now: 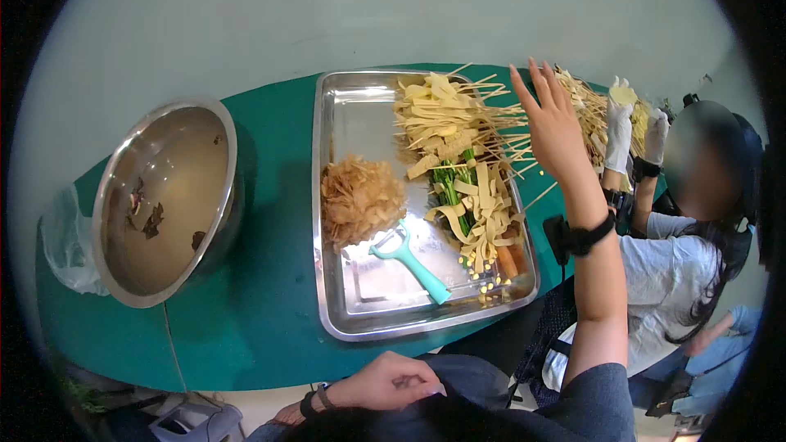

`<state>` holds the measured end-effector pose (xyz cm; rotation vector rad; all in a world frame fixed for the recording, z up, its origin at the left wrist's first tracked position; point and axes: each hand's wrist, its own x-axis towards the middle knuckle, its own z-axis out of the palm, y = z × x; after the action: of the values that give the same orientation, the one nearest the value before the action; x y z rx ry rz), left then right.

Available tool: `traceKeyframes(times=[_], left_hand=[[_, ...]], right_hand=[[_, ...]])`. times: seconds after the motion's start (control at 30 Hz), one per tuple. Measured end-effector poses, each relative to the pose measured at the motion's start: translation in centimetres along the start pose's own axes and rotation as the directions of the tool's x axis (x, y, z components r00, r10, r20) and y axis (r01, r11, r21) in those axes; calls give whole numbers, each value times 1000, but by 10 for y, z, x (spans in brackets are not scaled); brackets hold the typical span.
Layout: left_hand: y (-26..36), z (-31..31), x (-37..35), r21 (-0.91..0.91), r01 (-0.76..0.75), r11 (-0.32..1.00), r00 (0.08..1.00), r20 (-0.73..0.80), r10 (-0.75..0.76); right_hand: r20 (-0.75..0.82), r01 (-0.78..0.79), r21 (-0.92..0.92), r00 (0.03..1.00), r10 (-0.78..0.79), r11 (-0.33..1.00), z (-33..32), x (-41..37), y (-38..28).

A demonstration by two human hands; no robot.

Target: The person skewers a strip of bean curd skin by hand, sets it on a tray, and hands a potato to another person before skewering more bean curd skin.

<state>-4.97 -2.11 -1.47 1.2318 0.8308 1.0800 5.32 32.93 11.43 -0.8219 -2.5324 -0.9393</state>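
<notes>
My right hand (pixel 550 123) is raised over the right edge of the metal tray (pixel 360 329), fingers spread and holding nothing, near the wooden stick ends. My left hand (pixel 401 381) rests at my lap below the table edge, its fingers curled; whatever they hold, if anything, is hidden. In the tray, skewers of pale sliced food (pixel 442 115) lie at the upper right, with tofu-like strips (pixel 483 205) and green stalks (pixel 446 184) below. A pile of thin brownish slices (pixel 360 196) sits at the left. Beside it lies a turquoise peeler (pixel 422 272).
A large steel bowl (pixel 176 196) with dark scraps stands at the left, next to a clear plastic bag (pixel 70 241). On the right, a gloved co-worker (pixel 671 270) holds a pale slice over more skewers (pixel 585 110). Another person (pixel 720 368) is behind.
</notes>
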Motion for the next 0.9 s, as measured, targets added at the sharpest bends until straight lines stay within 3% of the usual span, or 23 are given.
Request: traceKeyframes(times=[0.13, 0.27, 0.4, 0.53, 0.67, 0.77, 0.9], left_hand=[[2, 2, 1, -9, 15, 1000, 1000, -16, -15], [7, 7, 7, -11, 53, 999, 998, -16, -54], [14, 13, 13, 19, 94, 995, 995, -39, -93], [14, 23, 15, 54, 90, 995, 994, -65, -86], [17, 33, 20, 69, 81, 994, 995, -67, -76], [17, 38, 22, 56, 97, 994, 993, -78, -92], [13, 41, 22, 74, 97, 993, 990, -108, -89]], right_hand=[[59, -128, 211, 991, 118, 969, -44, -63, -5], [139, -163, 253, 982, 131, 954, -58, -125, -6], [57, -209, 351, 978, 202, 913, -28, -154, -10], [-68, -127, 308, 986, 155, 943, 5, -149, -5], [-71, -38, 285, 996, 61, 958, 35, -142, 1], [14, -30, 304, 1000, 27, 952, 44, -142, 8], [-74, -91, 283, 991, 116, 955, 40, -142, 20]])
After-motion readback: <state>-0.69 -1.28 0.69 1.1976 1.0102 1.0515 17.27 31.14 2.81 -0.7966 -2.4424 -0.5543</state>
